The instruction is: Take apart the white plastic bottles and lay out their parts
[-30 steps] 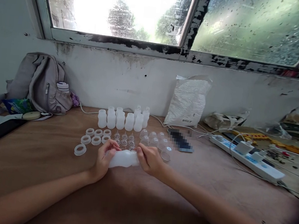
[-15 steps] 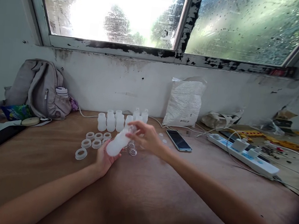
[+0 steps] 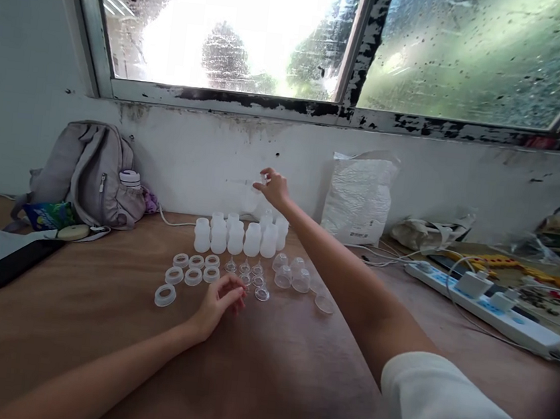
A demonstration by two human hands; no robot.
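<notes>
On the smooth brown tabletop (image 3: 272,375), frosted, waisted bottles (image 3: 235,238) stood at twelve o'clock. My right hand (image 3: 275,188) hung above, fingers curved, its grip indiscernible. My left hand (image 3: 217,304), loosely curled, unclasped, had clear, flanged pieces (image 3: 262,294) at one o'clock.

Set out in rows on a brown table (image 3: 262,374)
Carries frosted bottles (image 3: 235,238) upright at far middle; nearer, from left to right, pale rings (image 3: 193,283), clear pieces (image 3: 258,281), domed caps (image 3: 301,280). Bears a backpack (image 3: 111,195) far left, a black slab (image 3: 11,266) nearer left, a power strip (image 3: 522,328) right.
</notes>
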